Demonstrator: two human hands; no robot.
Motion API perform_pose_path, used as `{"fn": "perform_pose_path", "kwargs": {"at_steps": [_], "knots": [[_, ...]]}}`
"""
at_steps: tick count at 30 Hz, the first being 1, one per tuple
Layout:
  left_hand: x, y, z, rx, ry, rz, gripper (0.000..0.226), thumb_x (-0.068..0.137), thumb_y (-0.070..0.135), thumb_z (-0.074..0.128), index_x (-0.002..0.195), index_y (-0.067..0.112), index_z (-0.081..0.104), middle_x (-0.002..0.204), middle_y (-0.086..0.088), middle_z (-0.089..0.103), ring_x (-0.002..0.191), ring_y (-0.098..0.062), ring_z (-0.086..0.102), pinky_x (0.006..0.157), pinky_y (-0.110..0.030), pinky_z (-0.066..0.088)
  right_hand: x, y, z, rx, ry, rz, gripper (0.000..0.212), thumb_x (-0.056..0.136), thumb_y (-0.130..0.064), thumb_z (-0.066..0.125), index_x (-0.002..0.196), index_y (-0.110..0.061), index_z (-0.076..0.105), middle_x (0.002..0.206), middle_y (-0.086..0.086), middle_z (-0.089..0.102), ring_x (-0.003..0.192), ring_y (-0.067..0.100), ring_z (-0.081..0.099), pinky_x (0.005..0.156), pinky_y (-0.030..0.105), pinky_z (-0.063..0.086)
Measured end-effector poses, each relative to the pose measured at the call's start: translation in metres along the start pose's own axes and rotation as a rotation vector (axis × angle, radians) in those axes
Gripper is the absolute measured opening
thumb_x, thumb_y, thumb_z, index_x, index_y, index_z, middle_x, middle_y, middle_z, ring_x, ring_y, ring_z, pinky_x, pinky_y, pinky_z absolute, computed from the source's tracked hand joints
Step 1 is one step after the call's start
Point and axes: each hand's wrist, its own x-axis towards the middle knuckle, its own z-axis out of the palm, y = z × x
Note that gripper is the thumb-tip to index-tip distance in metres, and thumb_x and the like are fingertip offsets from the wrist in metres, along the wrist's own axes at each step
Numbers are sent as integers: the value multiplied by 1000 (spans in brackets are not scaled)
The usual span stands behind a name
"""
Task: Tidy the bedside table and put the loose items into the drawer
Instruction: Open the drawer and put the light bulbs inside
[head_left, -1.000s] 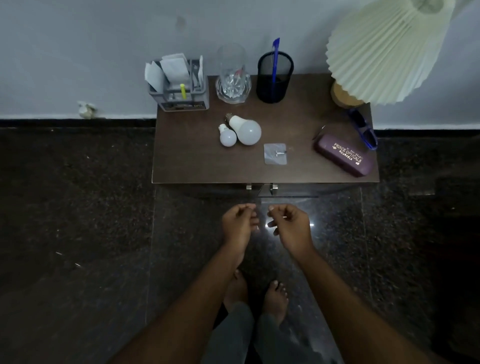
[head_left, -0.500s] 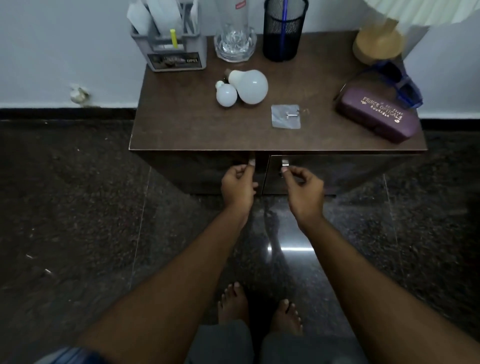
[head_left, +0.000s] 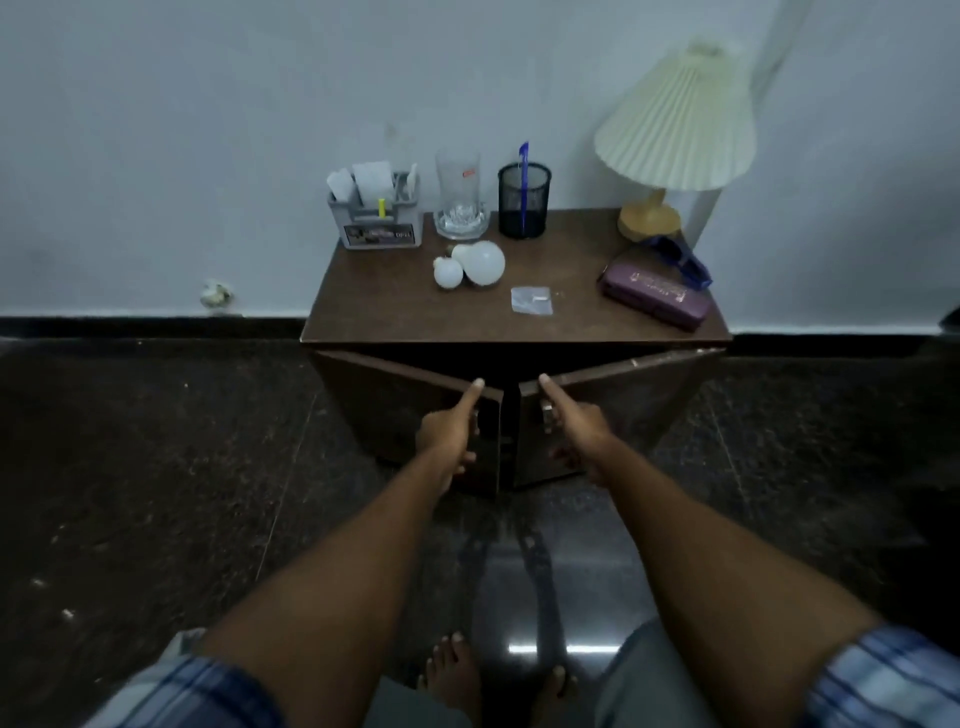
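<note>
Both hands (head_left: 449, 434) (head_left: 576, 431) grip door handles (thumbs atop); doors (head_left: 410, 415) ajar.

Both arms outstretched, left hand (head_left: 451, 434) and right hand (head_left: 577, 434) gripping, thumbs up.

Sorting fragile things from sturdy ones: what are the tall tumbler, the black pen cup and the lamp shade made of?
Tall clear tumbler: likely glass, transparent with a thick, glinting base. Black cylindrical pen cup: apparently metal mesh, see-through weave. Cream pleated lamp shade: fabric or paper, matte folds; cannot tell which.

Bedside table (head_left: 395, 312) bearing bulbs (head_left: 470, 265), lamp (head_left: 649, 218).
</note>
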Motion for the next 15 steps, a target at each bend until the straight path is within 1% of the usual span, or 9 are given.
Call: {"fn": "perform_pose_path", "kwargs": {"at_steps": [2, 4, 6, 7, 9, 11, 13, 14, 15], "knots": [[-8, 0, -8, 45, 11, -31, 88, 63, 89, 60, 109, 15, 71, 105, 0, 75, 78, -30, 73, 60, -30, 50, -11, 0, -8, 8, -24, 55, 74, 71, -79, 67, 101, -12, 68, 88, 4, 69, 73, 24, 68, 56, 31, 50], [-13, -3, -12, 73, 26, -44, 93, 61, 87, 63, 117, 13, 68, 111, -2, 73, 85, -31, 72, 53, -29, 44, -20, 1, -10, 22, -22, 89, 86, 66, -80, 71, 116, -10, 66, 98, 5, 70, 84, 26, 69, 60, 31, 50], [-17, -4, -16, 102, 18, -38, 88, 66, 81, 66, 121, 12, 67, 113, -4, 72, 90, -32, 72, 51, -28, 43, -26, 1, -11, 0, 2, 96, 83, 70, -70, 76, 122, -7, 65, 109, 8, 71, 91, 29, 69, 67, 34, 51], [-18, -4, -19, 115, 8, -39, 84, 70, 77, 67, 122, 12, 66, 114, -5, 71, 88, -32, 72, 52, -29, 45, -29, 0, -13, -30, 5, 91, 75, 74, -63, 77, 122, -6, 66, 107, 8, 70, 89, 29, 67, 68, 35, 50], [-20, -3, -24, 110, -13, -42, 73, 75, 66, 71, 121, 10, 65, 110, -7, 71, 82, -33, 73, 56, -29, 50, -34, -4, -15, -103, -9, 84, 55, 82, -50, 73, 115, -5, 70, 95, 8, 68, 78, 28, 65, 65, 33, 48], [-22, -3, -27, 104, -10, -34, 62, 78, 53, 76, 117, 6, 66, 103, -12, 72, 76, -31, 74, 58, -30, 55, -41, -9, -17, -150, -26, 91, 41, 87, -42, 70, 105, -5, 70, 86, 10, 67, 65, 26, 62, 58, 28, 46], [-25, -3, -29, 105, -3, -28, 51, 82, 41, 77, 114, 3, 65, 107, -16, 70, 71, -31, 73, 60, -32, 55, -49, -10, -19, -178, -7, 99, 31, 90, -37, 69, 97, -7, 66, 77, 10, 64, 49, 22, 58, 48, 21, 43], [-27, -3, -31, 100, -12, -25, 43, 85, 36, 76, 110, 3, 64, 104, -16, 68, 72, -32, 72, 61, -32, 55, -54, -10, -20, -190, 1, 104, 28, 91, -35, 69, 93, -8, 64, 73, 10, 63, 40, 19, 56, 43, 17, 42], [-29, -3, -32, 104, -39, -28, 34, 89, 31, 73, 106, 3, 63, 99, -16, 67, 78, -33, 73, 66, -34, 56, -58, -9, -22, -195, -2, 110, 26, 92, -33, 68, 90, -8, 62, 71, 10, 62, 32, 17, 54, 40, 15, 42]]}}
